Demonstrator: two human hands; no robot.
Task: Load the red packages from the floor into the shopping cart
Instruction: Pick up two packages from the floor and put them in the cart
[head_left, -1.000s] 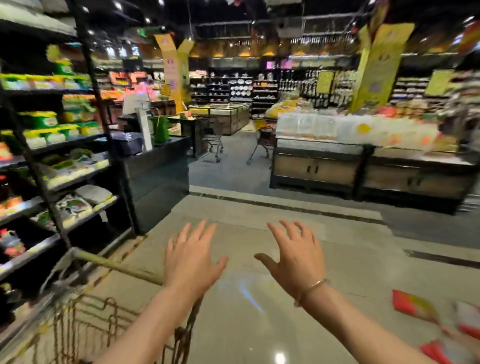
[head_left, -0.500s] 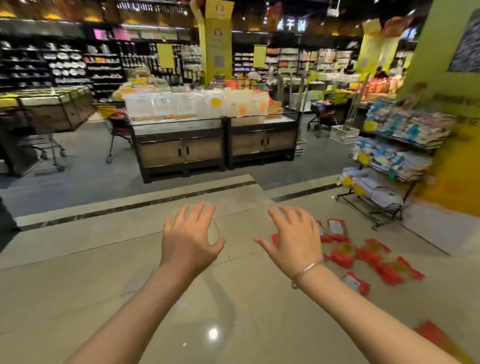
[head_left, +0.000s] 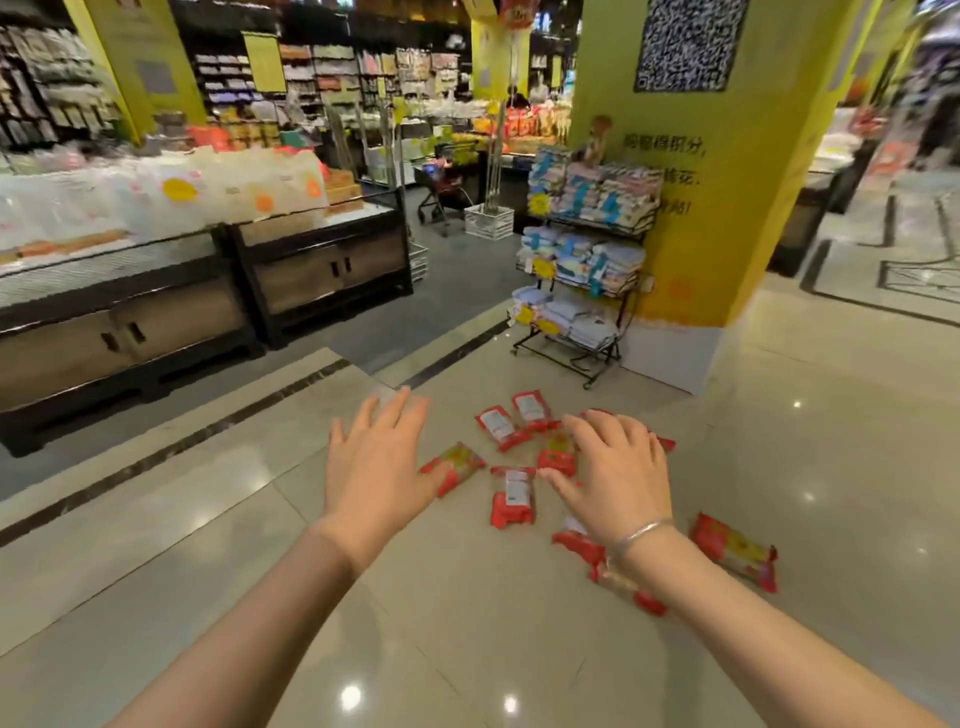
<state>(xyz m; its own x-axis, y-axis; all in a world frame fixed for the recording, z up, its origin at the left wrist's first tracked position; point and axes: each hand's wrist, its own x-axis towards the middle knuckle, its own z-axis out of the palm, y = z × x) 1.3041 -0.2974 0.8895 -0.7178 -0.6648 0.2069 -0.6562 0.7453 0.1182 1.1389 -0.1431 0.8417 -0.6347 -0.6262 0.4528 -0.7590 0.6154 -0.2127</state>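
Head view, left hand: we see the left hand (head_left: 375, 470) palm down, fingers spread, holding nothing, above the glossy beige tiled floor (head_left: 810, 467).
Head view, right hand: the right hand (head_left: 613, 470), with a silver bracelet (head_left: 640, 535) at its wrist, is also spread and holds nothing.
Head view, packages: we count several red plastic packages (head_left: 511, 494) scattered flat on the floor, beneath and between both hands; some are hidden by the right forearm.
Head view, surroundings: a black wire rack of folded textiles (head_left: 582, 270) stands against a yellow-green pillar (head_left: 727, 182); a dark wooden display counter (head_left: 322, 270) lies left.

Bright, floor (head_left: 467, 649) glare, blurred edges
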